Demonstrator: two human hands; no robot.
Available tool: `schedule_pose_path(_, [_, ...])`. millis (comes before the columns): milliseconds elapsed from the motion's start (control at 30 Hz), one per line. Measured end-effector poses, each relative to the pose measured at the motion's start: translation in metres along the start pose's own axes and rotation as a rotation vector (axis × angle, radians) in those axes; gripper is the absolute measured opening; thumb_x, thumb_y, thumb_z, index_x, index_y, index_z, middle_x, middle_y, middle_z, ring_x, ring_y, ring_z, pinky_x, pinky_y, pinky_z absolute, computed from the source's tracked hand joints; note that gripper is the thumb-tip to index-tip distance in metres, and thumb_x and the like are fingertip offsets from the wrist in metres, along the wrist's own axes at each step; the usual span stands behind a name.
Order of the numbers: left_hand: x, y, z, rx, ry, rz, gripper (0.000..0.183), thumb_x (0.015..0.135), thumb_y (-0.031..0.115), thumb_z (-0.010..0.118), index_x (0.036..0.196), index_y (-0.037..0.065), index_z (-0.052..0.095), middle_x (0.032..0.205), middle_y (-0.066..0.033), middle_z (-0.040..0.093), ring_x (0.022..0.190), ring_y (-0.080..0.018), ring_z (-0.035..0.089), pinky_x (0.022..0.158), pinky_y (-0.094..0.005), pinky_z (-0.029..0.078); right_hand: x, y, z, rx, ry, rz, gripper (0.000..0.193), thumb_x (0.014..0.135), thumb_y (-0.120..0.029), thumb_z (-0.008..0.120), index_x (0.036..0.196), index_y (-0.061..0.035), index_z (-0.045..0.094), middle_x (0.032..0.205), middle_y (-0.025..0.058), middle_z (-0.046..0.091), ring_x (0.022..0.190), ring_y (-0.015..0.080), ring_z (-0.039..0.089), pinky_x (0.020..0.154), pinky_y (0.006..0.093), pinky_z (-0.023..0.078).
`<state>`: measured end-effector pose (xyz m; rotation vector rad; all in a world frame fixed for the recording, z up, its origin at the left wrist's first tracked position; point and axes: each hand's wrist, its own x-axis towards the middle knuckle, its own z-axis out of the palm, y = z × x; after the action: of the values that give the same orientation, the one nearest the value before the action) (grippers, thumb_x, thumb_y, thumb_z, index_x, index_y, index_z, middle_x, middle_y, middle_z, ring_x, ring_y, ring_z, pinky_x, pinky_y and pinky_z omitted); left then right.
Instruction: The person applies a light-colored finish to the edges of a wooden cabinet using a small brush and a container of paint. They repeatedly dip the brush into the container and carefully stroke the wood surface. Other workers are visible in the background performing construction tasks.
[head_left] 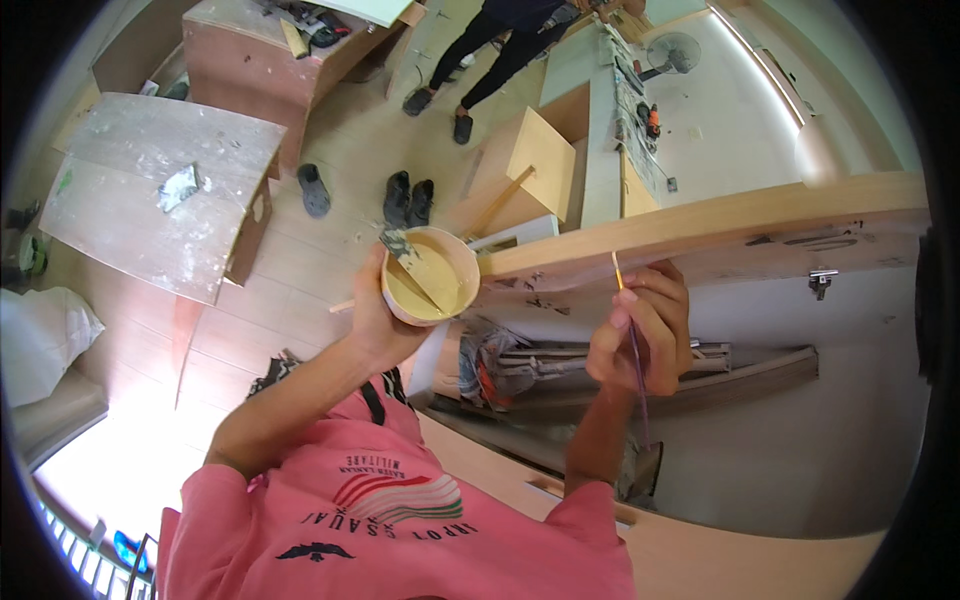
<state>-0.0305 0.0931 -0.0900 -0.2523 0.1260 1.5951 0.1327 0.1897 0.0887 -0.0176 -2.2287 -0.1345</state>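
Note:
My left hand (375,322) is wrapped round a round tub (474,272) of cream-yellow paint and tilts its opening into view. A flat, paint-smeared tool (398,246) leans inside the tub; I cannot tell whether it is a brush or a scraper. The end of a thin stick (342,306) pokes out beside my left wrist. Between the fingertips of my right hand (652,335) is a thin paintbrush (637,372) with a purple handle. Its pale tip is at the light wooden edge (720,222) of a long panel, touching or very close to it.
A metal hinge (821,283) is fixed below the wooden edge. Wooden strips (560,358) and plastic lie in the recess underneath. A stained low table (120,150), loose shoes (397,198) and an open cabinet box (525,155) occupy the floor. Another person (495,40) stands at the far side.

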Motion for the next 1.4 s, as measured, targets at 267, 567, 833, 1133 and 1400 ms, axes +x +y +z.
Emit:
schedule_pose_path(267, [0.005,-0.015,-0.010,0.024,-0.025,0.002,0.064,0.092,0.064,0.046,0.133,0.015,0.054,0.127,-0.0072,0.062,0.112,-0.0254,0.061,0.093,-0.0425,0.050,-0.031,-0.013,-0.005,0.006,0.111,0.110,0.018,0.095,-0.015,0.053,0.095,0.0009,0.063,0.085,0.0145,0.060,0.080,0.0301,0.062,0.085,0.0589,0.054])
schedule_pose_path(567, [-0.011,-0.005,0.002,0.033,-0.082,0.074,0.058,0.098,0.058,0.037,0.122,0.011,0.060,0.110,-0.0136,0.067,0.098,-0.0301,0.065,0.074,-0.0402,0.054,-0.012,-0.050,0.045,0.437,0.240,-0.045,0.013,0.092,-0.005,0.058,0.101,0.0018,0.063,0.087,0.0174,0.064,0.074,0.0320,0.061,0.069,0.0453,0.052])
schedule_pose_path(833, [-0.028,0.015,-0.034,-0.088,0.020,0.481,0.062,0.096,0.059,0.039,0.128,0.009,0.055,0.124,-0.0119,0.062,0.116,-0.0297,0.060,0.092,-0.0442,0.054,-0.043,-0.053,0.166,0.788,0.196,-0.121,0.012,0.091,-0.005,0.059,0.100,0.0002,0.064,0.092,0.0164,0.065,0.082,0.0325,0.063,0.077,0.0468,0.053])
schedule_pose_path(1133, [-0.149,0.061,-0.058,0.150,0.019,0.989,0.054,0.096,0.052,0.037,0.122,0.008,0.056,0.111,-0.0142,0.062,0.107,-0.0294,0.061,0.097,-0.0437,0.050,0.067,-0.148,0.175,1.389,0.054,-0.001,0.024,0.083,0.002,0.066,0.106,0.0021,0.068,0.098,0.0183,0.068,0.086,0.0295,0.069,0.075,0.0364,0.057])
schedule_pose_path(1400, [-0.096,0.058,-0.046,0.082,-0.032,0.363,0.078,0.090,0.071,0.037,0.138,0.011,0.050,0.145,-0.0164,0.048,0.129,-0.0340,0.049,0.101,-0.0448,0.044,0.003,-0.102,0.109,0.804,0.204,0.074,0.028,0.077,0.001,0.067,0.104,-0.0005,0.065,0.096,0.0134,0.067,0.084,0.0302,0.066,0.076,0.0446,0.053])
